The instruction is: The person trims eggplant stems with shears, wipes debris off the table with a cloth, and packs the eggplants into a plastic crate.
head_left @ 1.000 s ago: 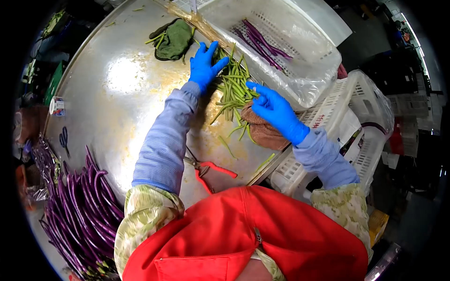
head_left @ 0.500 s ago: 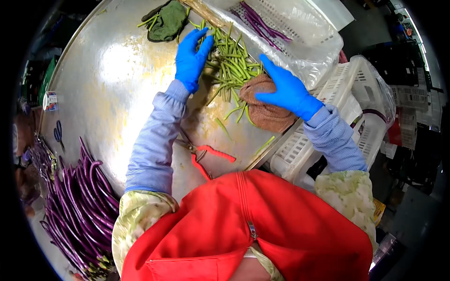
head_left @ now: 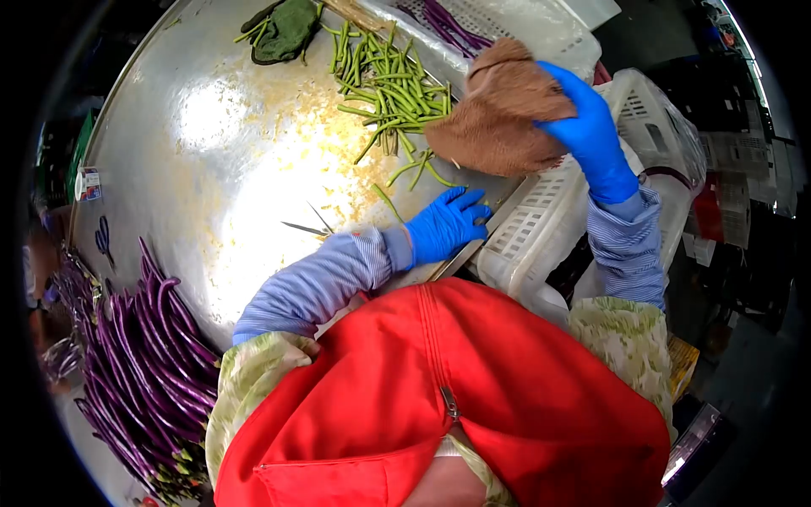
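Observation:
My right hand (head_left: 591, 127), in a blue glove, grips a brown cloth (head_left: 507, 114) raised at the table's right side, by the beans. Low on the tabletop near its right edge, my left hand (head_left: 446, 226), also blue-gloved, rests palm down with its fingers partly spread; what lies under them is hidden. A loose pile of green beans (head_left: 397, 89) is above it, with a few stray beans (head_left: 387, 201) closer to the hand. The blades of the shears (head_left: 308, 226) stick out beyond my left forearm, which covers most of their red handles.
Purple eggplants (head_left: 152, 363) are heaped at the lower left, near dark scissors (head_left: 103, 241). A green cloth (head_left: 287, 32) lies at the table's far side. White crates (head_left: 528, 228) stand along the right edge, and a plastic-lined one (head_left: 562, 38) holds more eggplants.
My right hand has taken hold of the brown cloth and lifted it up and right. My left hand has moved from the bean pile down and right to the table's edge.

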`<state>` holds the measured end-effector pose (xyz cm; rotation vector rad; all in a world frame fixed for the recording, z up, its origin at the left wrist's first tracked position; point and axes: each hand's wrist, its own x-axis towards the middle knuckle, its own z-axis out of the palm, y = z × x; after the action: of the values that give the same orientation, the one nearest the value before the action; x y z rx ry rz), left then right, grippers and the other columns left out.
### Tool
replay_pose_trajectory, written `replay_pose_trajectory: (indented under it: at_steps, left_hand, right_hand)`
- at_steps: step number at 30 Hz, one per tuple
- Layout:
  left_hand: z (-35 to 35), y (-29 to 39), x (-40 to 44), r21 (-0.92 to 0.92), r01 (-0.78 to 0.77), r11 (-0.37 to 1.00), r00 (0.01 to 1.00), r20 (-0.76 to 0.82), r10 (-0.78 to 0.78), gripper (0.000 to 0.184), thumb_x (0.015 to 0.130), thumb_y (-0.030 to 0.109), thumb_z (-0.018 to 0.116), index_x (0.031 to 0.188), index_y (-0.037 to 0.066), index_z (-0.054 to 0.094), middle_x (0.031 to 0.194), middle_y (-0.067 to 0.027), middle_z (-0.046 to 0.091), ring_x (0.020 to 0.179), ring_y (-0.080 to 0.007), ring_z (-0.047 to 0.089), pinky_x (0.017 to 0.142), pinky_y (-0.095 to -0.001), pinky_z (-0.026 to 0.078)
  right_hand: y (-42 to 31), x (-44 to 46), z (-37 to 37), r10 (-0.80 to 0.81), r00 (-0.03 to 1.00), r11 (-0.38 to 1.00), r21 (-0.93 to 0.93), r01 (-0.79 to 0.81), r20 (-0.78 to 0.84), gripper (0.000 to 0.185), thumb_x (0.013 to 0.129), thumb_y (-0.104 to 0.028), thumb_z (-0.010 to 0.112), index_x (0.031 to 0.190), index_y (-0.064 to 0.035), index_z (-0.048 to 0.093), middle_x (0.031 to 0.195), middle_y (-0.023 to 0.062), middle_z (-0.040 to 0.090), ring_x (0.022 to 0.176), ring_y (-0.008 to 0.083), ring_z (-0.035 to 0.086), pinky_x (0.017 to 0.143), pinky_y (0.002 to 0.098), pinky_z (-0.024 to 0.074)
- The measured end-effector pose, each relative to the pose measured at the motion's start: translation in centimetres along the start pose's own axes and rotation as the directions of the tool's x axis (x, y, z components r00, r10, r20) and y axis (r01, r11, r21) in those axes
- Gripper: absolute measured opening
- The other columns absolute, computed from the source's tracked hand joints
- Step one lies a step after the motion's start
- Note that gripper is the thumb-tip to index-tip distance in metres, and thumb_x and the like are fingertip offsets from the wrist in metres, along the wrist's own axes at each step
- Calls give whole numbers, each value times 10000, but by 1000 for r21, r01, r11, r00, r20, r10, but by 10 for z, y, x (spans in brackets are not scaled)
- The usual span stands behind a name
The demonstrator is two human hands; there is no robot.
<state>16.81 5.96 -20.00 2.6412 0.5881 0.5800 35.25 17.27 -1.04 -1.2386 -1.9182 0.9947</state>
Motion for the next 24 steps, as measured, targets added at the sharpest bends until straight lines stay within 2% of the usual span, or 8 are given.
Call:
replay_pose_trajectory:
  at_steps: [6,8,13,16,18,20,22,24]
  left_hand:
    - [-50,-81,17,230,174,958,949,-297,-102,392,795,230,596,1179,154,582,1295,-115,524,1268,-372,428,1029,-534,348]
    - [-96,-86,1,346,217,913,972,-166,-168,495,798,255,617,1279,168,542,1388,-111,463,1295,-377,404,1062,-532,319]
    - [-108,-73,-51,159,-228,961,958,211,193,487,791,313,629,1259,198,559,1383,-118,465,1278,-374,422,1011,-517,378]
    - [-127,-78,-50,322,214,922,976,-96,-193,450,793,249,638,1233,175,578,1347,-118,503,1209,-377,480,985,-496,401]
    - [-153,-65,-63,266,466,844,808,-517,-283,448,740,97,664,1183,121,604,1173,-146,604,1071,-359,561,856,-429,469]
    - [-144,-28,-91,73,439,896,847,-368,-385,430,738,62,657,1164,97,608,1093,-137,636,984,-344,600,808,-407,484]
    - [-137,16,-94,154,511,846,809,248,-534,386,769,121,602,1154,95,594,1052,-112,632,983,-318,610,819,-387,482]
    - [-95,42,-120,221,373,901,918,57,-394,456,761,166,607,1209,110,537,1146,-115,575,1115,-281,553,953,-438,429]
  right_hand:
    - [-8,-26,-22,31,986,999,48,-23,-164,584,753,-37,728,1299,-19,522,1176,99,625,1094,169,580,962,308,461]
    - [9,-37,-31,18,997,1000,25,-16,-76,588,749,-39,727,1299,-14,521,1184,100,621,1099,168,577,963,310,458]
    - [33,-37,1,79,980,995,50,-89,182,606,736,-77,725,1305,-31,521,1129,113,627,1046,210,604,917,326,477]
    - [57,-33,40,68,984,673,-735,76,165,638,746,-138,722,1334,-57,489,999,148,610,928,299,609,834,393,498]
    - [56,-29,68,-187,948,744,-593,308,258,632,774,-198,684,1353,-84,458,940,177,570,865,361,573,766,460,480]
    - [48,-33,97,-228,876,853,-346,390,425,597,789,-193,653,1344,-88,460,954,175,579,878,356,585,753,453,481]
    - [40,-33,129,-196,806,815,-364,451,559,514,797,-184,624,1288,-96,503,937,160,584,859,346,595,732,438,488]
    - [36,-34,163,-168,725,760,-380,527,668,443,805,-179,601,1237,-104,535,919,144,589,841,335,605,708,428,495]
